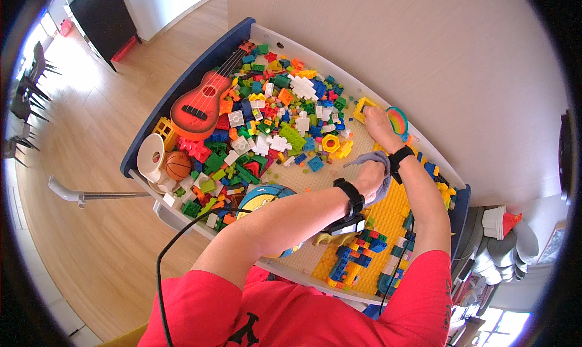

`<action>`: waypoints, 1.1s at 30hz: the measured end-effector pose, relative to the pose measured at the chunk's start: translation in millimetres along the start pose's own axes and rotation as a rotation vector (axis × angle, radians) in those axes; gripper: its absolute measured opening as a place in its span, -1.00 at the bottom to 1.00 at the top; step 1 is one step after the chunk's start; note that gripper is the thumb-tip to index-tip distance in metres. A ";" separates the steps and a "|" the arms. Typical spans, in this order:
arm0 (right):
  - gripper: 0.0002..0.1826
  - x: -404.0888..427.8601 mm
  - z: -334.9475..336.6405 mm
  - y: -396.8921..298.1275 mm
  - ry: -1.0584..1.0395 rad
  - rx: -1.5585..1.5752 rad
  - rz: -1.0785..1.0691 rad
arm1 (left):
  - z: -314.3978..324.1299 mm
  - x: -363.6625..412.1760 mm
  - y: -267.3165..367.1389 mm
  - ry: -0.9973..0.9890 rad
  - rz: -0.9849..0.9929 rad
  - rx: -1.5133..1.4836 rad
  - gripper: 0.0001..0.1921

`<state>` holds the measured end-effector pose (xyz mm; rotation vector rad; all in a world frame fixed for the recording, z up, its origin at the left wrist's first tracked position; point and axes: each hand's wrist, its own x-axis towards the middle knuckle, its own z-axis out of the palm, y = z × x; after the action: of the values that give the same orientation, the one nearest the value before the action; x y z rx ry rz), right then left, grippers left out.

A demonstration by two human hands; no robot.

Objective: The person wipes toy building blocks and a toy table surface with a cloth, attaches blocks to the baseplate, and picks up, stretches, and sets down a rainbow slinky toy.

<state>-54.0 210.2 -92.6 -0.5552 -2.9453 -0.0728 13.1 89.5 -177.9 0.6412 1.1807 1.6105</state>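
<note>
My left hand (pixel 369 179) is closed on a grey cloth (pixel 384 190), above the toy table's studded surface. Farther up by the rim, my right hand (pixel 378 122) has its fingers curled on a yellow plastic toy block (pixel 361 108) with an opening; the fingertips are partly hidden. Beside that hand, a rainbow-coloured ring toy (pixel 398 121) leans at the table's side wall. A heap of mixed building blocks (pixel 291 137) spreads to the left of both hands. Below my left hand lies a yellow studded baseplate (pixel 388 215) with a built block figure (pixel 350 260).
A red toy guitar (pixel 202 103), a small basketball (pixel 178 165) and a white plastic cup-like piece (pixel 150 155) lie at the left. A blue and yellow ball (pixel 261 197) sits under my left forearm. The table's white rim (pixel 313 53) runs along the wall. A black cable (pixel 160 265) hangs at the left.
</note>
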 end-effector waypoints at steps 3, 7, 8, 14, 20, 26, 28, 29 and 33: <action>-0.87 -0.8 -0.6 0.2 -0.005 -0.005 0.016 | -1.5 -3.2 4.3 -0.017 -0.061 -0.020 -0.81; -0.89 3.3 -2.7 -4.5 0.040 0.011 0.044 | -7.0 -5.9 11.8 -0.006 -0.084 -0.121 -0.82; -0.89 4.7 -3.8 -4.3 0.039 0.010 0.044 | -5.7 -7.2 15.5 -0.007 -0.085 -0.122 -0.82; -0.86 8.0 -25.9 -16.8 0.110 0.112 0.072 | -6.7 -6.8 18.9 0.060 -0.164 -0.173 -0.86; -0.79 6.2 -77.5 -55.6 -0.034 0.484 0.081 | -2.2 -33.2 75.3 0.043 -0.328 -0.382 -0.84; -0.79 16.1 -85.1 -105.5 -0.130 0.523 -0.205 | -3.8 -36.6 99.8 0.024 -0.367 -0.598 -0.82; -0.80 20.1 -87.0 -113.4 -0.157 0.488 -0.263 | -8.0 -43.2 117.9 0.077 -0.406 -0.610 -0.81; -0.81 21.4 -88.9 -115.3 -0.186 0.450 -0.316 | -9.4 -36.7 102.6 0.078 -0.404 -0.606 -0.81; -0.82 33.0 -87.3 -116.9 -0.211 0.334 -0.498 | -17.7 -28.0 46.9 0.003 -0.213 -0.481 -0.79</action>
<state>-115.6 106.9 -3.8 0.2329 -3.1200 0.4410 -10.7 55.6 -138.1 0.1962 0.7871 1.6285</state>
